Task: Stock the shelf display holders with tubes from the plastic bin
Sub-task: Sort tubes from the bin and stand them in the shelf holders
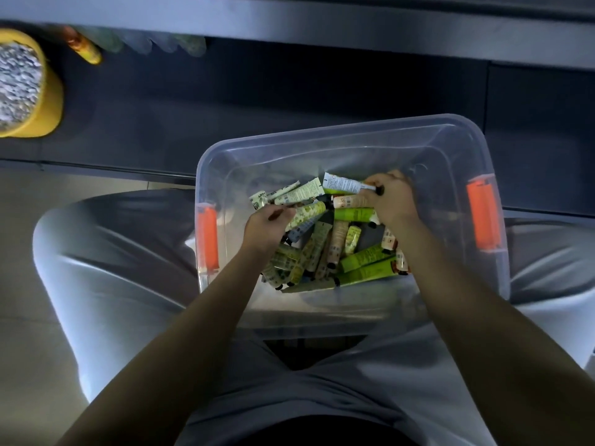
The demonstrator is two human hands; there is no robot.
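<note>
The person sits low in front of the shelf [289, 14], knees in grey trousers [106, 252] spread so the plastic bin [322, 133] fits between them, straight ahead at twelve o'clock from the lap and within easy reach of both arms. I judge that is why it sits there: neither hand has to stretch. The bin's orange latches [207, 239] sit at nine and three o'clock on its rim and there is no lid on it, leaving the heap of tubes [363, 262] open to the hands. The tubes lie jumbled toward the near half of the bin, caps pointing every way. The right hand [391, 201], at about two o'clock in the heap, has its grip closed on the cap end of a white tube [344, 184], whose flat crimped tail points off to nine o'clock; whether it has gathered others under the palm I cannot tell. The left hand [265, 225], at nine o'clock in the heap, has its grip curled round the lower end of a patterned tube [307, 213] that slants up toward one o'clock. Working both hands at once looks like a way to gather a handful per trip. Up at eleven o'clock, blurred tubes on the shelf [154, 45] hang near a yellow pot [48, 101], so I take the stocking to be under way, with plenty left in the bin.
</note>
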